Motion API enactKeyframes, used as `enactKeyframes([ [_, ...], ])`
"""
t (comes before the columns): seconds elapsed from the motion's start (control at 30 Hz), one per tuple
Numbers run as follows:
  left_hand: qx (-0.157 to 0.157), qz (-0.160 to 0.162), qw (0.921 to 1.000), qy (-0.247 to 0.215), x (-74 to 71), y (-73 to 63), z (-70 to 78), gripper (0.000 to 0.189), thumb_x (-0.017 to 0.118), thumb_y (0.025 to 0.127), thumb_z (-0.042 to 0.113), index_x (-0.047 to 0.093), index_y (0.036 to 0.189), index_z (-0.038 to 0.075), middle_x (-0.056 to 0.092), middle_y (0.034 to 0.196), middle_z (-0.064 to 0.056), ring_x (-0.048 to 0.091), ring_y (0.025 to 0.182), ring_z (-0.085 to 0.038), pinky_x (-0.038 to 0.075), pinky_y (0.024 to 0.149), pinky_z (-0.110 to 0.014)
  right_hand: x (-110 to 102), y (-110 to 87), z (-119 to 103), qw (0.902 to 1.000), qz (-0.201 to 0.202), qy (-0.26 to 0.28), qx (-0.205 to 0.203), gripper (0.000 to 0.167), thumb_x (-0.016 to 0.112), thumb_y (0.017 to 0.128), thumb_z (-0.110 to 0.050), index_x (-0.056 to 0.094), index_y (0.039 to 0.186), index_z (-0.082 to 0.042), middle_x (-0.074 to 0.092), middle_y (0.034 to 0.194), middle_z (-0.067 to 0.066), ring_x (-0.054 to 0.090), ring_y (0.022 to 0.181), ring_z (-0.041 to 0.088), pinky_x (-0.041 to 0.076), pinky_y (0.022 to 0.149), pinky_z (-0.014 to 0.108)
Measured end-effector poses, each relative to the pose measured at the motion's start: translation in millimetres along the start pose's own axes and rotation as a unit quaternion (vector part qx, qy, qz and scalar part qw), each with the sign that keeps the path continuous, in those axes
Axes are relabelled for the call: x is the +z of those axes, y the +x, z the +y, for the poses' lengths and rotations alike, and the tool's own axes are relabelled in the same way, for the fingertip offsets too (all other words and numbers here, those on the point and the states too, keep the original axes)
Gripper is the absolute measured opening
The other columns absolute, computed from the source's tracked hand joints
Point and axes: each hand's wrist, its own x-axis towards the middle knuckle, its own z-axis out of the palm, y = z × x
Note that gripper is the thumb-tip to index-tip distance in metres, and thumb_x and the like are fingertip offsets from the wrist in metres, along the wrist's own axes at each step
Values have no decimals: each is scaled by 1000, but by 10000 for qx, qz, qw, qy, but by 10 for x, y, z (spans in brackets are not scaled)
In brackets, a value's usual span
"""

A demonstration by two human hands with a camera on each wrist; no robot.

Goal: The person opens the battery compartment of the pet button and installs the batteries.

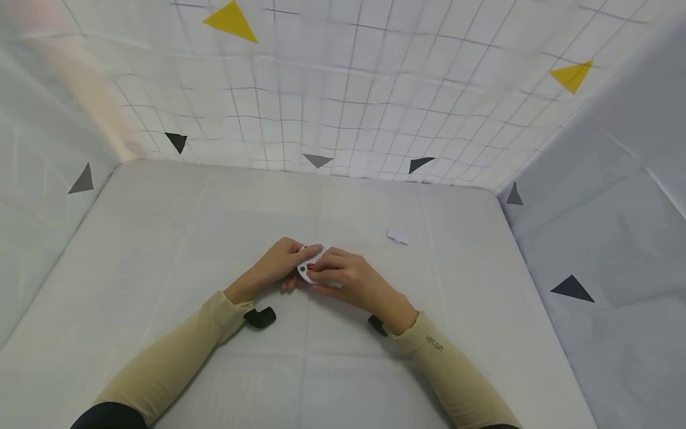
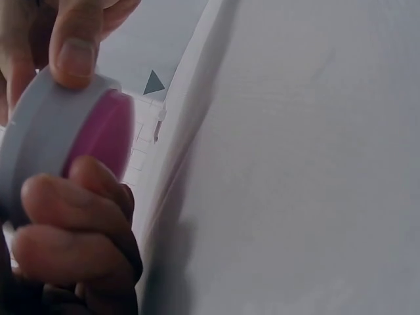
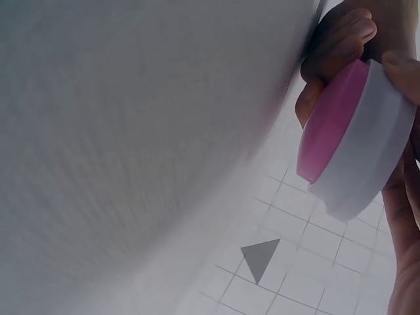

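Both hands hold a round white thing with a pink underside (image 1: 303, 276) above the middle of the table. Red and dark marks show on its white upper face, along with a scalloped row partly under the fingers. My left hand (image 1: 276, 265) grips it from the left, thumb on top and fingers curled beneath. From the right, my right hand (image 1: 351, 277) grips its edge, with fingertips over the red mark. In the left wrist view the pink underside (image 2: 108, 131) bulges below the white rim. The right wrist view shows the same white rim (image 3: 371, 144) and pink dome side-on.
A small white flat piece (image 1: 398, 237) lies on the white table (image 1: 214, 214), beyond the hands to the right. White sheet walls with grid lines stand at the back and sides. Dark wrist-worn devices (image 1: 261, 317) sit under both forearms.
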Motion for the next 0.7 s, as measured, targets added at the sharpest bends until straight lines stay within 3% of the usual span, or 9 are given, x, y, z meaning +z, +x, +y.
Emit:
enactKeyframes([
  [0.1, -8, 56, 10000, -3, 5, 6, 7, 64, 59, 101, 63, 73, 75, 7, 53, 45, -7, 44, 33, -15, 37, 37, -28, -1, -9, 2, 9999, 52, 96, 29, 21, 89, 83, -3, 82, 103, -6, 73, 107, 5, 66, 99, 18, 57, 86, 22],
  [0.2, -69, 89, 9999, -56, 18, 12, 10, 63, 60, 101, 63, 74, 78, 7, 53, 46, -7, 44, 34, -16, 38, 37, -28, 5, -31, 20, 9976, 275, 588, 230, 24, 89, 82, -1, 81, 104, -6, 72, 108, 7, 67, 100, 18, 58, 84, 23],
  [0.4, -140, 149, 9997, -160, 26, 8, 6, 61, 59, 102, 62, 75, 83, 7, 55, 47, -7, 43, 34, -16, 39, 37, -28, -8, -62, 103, 9810, 645, 1565, 943, 28, 88, 84, -4, 81, 111, -9, 72, 112, 4, 69, 93, 15, 60, 75, 29],
  [0.7, -367, 113, 9991, -162, 42, 14, 52, 60, 60, 102, 61, 71, 83, 5, 56, 49, -5, 45, 35, -15, 40, 37, -27, -144, -230, 318, 9514, 922, 1555, 2494, 24, 78, 97, -15, 79, 121, -17, 72, 118, -4, 66, 112, 14, 56, 97, 44],
])
